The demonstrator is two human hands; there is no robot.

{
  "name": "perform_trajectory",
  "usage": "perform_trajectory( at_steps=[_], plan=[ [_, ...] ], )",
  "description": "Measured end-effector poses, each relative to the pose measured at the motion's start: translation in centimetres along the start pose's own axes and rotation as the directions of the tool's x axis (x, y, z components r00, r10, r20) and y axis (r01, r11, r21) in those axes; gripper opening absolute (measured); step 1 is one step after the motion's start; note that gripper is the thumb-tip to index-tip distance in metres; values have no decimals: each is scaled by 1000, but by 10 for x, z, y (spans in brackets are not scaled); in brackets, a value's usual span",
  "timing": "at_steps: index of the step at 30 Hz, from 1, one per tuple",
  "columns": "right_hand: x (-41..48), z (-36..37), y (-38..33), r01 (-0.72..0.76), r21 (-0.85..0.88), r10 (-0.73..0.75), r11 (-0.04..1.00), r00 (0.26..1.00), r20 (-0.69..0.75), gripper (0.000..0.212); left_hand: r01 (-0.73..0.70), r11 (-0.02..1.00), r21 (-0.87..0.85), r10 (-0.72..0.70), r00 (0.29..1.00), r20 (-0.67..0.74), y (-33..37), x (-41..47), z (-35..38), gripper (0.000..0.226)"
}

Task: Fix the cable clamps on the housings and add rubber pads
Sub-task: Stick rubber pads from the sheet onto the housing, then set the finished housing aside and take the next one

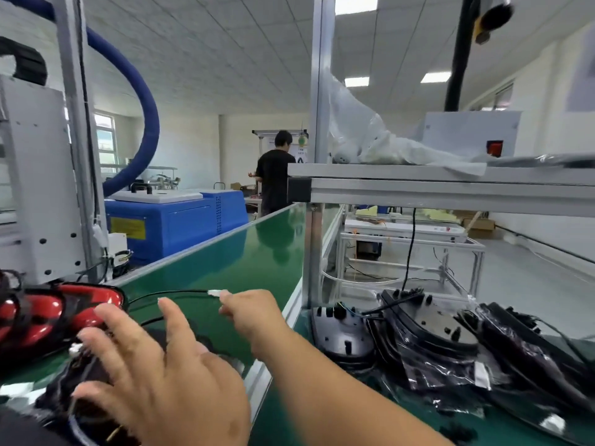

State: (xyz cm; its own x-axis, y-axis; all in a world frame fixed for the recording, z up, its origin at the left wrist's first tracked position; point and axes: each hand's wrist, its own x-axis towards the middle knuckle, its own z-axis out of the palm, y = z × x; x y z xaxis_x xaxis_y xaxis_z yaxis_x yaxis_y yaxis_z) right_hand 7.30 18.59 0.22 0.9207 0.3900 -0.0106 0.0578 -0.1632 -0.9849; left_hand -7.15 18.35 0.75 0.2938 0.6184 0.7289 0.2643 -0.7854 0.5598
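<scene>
Presently, right hand [254, 313] pinches the white connector [215, 292] at centre; black cable [180, 291] runs leftward, above left hand [154, 375], fingers released, over dark housing [64, 391]

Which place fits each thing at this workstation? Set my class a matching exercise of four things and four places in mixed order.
Things:
1. glossy red plastic housings
2. small white cable connector
3. crumpled clear plastic sheet
4. black housings in clear bags

Places:
A. on the upper aluminium shelf
B. right of the green conveyor belt, below the shelf
C. pinched by the right hand
D. on the belt, far left

Pairs: 1-D, 2-C, 3-A, 4-B.
</scene>
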Motion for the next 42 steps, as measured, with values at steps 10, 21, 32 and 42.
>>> perform_trajectory(
  at_steps=[10, 21, 32, 42],
  plan=[
    [-134, -253, 16, 97, -151, -145, 984, 924, -353, 27, 127, 837, -532, 151, 882, 448, 83, -49, -2, 59],
    [-178, -422, 87, -185, -145, -20, 972, 550, -835, 36, 649, 675, -350, 312, 178, 933, 249, -135, 116, 50],
    [-138, -433, 111, -484, -196, 230, 853, 685, -691, 47, 134, 961, -242, 196, 292, 936, 321, -165, 173, 48],
    [-151, -417, 107, -254, -154, 54, 955, 660, -750, 37, 815, 541, -208, 89, 190, 978, 320, -164, 173, 12]
  ],
)
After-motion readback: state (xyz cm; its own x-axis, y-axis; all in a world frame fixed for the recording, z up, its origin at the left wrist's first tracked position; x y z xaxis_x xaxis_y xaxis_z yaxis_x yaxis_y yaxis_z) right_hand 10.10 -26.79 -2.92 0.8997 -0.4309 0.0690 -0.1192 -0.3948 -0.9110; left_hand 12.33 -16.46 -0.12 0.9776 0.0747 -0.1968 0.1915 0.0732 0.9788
